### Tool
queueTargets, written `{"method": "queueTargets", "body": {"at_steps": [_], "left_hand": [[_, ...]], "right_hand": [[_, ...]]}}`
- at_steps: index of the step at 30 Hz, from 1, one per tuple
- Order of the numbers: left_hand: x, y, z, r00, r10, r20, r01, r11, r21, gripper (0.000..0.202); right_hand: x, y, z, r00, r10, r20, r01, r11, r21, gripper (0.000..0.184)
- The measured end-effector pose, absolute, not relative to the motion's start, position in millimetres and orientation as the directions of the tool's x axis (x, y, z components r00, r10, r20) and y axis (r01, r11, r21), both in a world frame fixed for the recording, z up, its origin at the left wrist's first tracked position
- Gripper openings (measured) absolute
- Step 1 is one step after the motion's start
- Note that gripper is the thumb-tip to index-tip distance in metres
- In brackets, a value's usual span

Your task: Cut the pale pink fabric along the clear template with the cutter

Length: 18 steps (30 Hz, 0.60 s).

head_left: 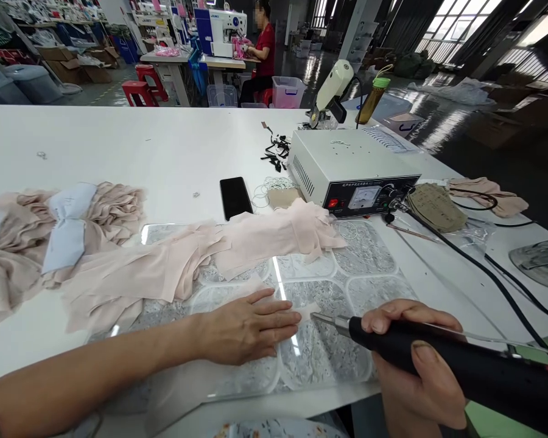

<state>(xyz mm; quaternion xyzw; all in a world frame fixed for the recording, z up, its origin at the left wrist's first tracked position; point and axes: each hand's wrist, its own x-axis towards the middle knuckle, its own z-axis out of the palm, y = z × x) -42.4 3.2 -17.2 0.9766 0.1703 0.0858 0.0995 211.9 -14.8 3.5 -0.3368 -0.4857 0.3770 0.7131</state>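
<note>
My left hand (pixel 251 328) lies flat with its fingers stretched out, pressing on a thin pale fabric piece. The fabric's end (pixel 308 311) shows just past the fingertips, on a clear sheet over a grey marbled mat (pixel 319 359). In my right hand (pixel 415 365) is a black ultrasonic handpiece (pixel 393 344), held at a slant. Its narrow metal tip (pixel 322 317) meets or nearly meets the fabric's end. Behind my left hand, stacks of pale pink fabric pieces (pixel 274 237) lie across the mat. Much of the fabric under my palm is hidden.
A grey control box (pixel 351 170) stands at the back right, a black cable (pixel 475 261) running to the handpiece. Near it lie a phone (pixel 235 198) and black scraps (pixel 277 152). Tied fabric bundles (pixel 68 225) sit left, a glass jar (pixel 541 261) right. Beyond, a person (pixel 262 55) sits sewing.
</note>
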Motion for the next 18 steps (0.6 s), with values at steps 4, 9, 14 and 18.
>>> {"method": "queueTargets", "body": {"at_steps": [4, 9, 14, 18], "left_hand": [[-41.3, 4.1, -21.5, 0.93, 0.345, 0.13, 0.308, -0.921, 0.238, 0.042], [-42.9, 3.6, -23.7, 0.926, 0.346, 0.152, 0.304, -0.921, 0.243, 0.042], [-42.8, 4.3, -25.2, 0.929, 0.334, 0.161, 0.296, -0.929, 0.223, 0.04], [-42.5, 4.6, -24.6, 0.93, 0.328, 0.166, 0.291, -0.933, 0.213, 0.04]], "right_hand": [[210.7, -12.3, 3.8, 0.253, 0.864, 0.434, -0.205, 0.487, -0.849, 0.012], [209.5, -12.6, 4.4, 0.253, 0.866, 0.431, -0.222, 0.485, -0.846, 0.012], [208.7, -19.5, 6.4, 0.218, 0.889, 0.403, -0.262, 0.451, -0.853, 0.011], [206.8, -21.1, 6.5, 0.192, 0.896, 0.401, -0.279, 0.441, -0.853, 0.011]]}}
